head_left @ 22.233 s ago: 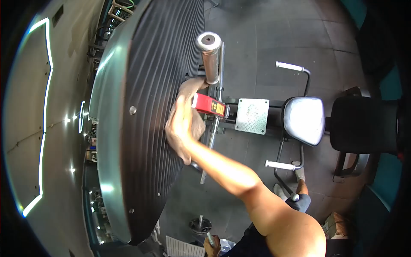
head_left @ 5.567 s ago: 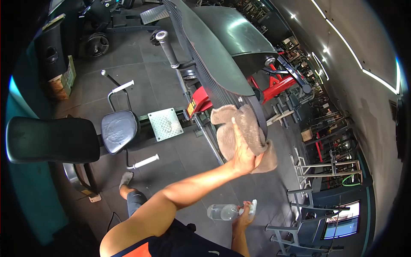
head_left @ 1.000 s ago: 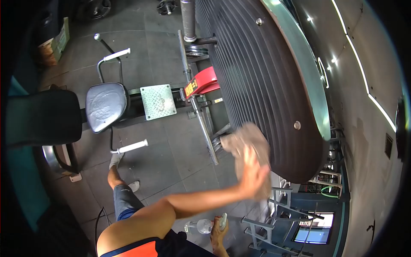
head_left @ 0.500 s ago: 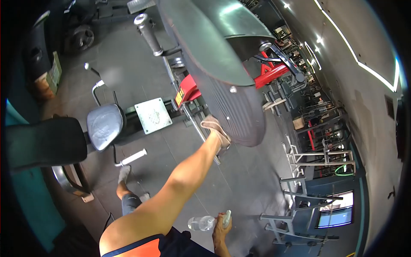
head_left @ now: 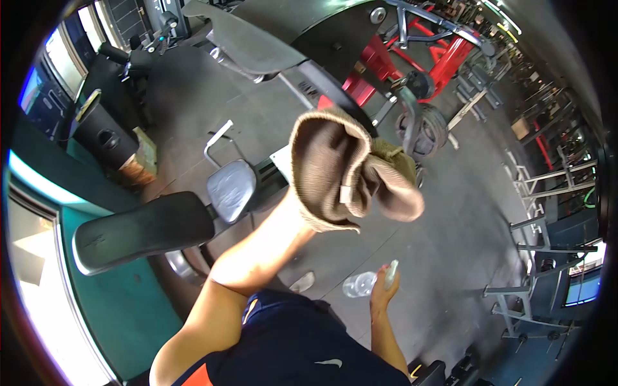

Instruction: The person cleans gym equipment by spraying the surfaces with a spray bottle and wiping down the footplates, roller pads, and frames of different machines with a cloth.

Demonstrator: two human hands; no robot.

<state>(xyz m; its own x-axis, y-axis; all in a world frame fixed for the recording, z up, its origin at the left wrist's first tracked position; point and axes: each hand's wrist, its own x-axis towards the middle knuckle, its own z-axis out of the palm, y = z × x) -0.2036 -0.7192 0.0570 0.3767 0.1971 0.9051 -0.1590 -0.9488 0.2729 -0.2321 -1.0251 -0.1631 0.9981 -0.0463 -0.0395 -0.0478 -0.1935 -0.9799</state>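
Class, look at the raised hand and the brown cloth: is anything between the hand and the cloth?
Nothing visible does. The brown cloth is draped over the left hand, hiding the hand itself, with only the forearm emerging below. The right hand hangs low, holding a clear spray bottle, apart from the cloth.

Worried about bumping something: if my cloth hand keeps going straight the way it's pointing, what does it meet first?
Probably the black weight plate on the red machine; the left hand, wrapped in the cloth, points there. Depth is unclear.
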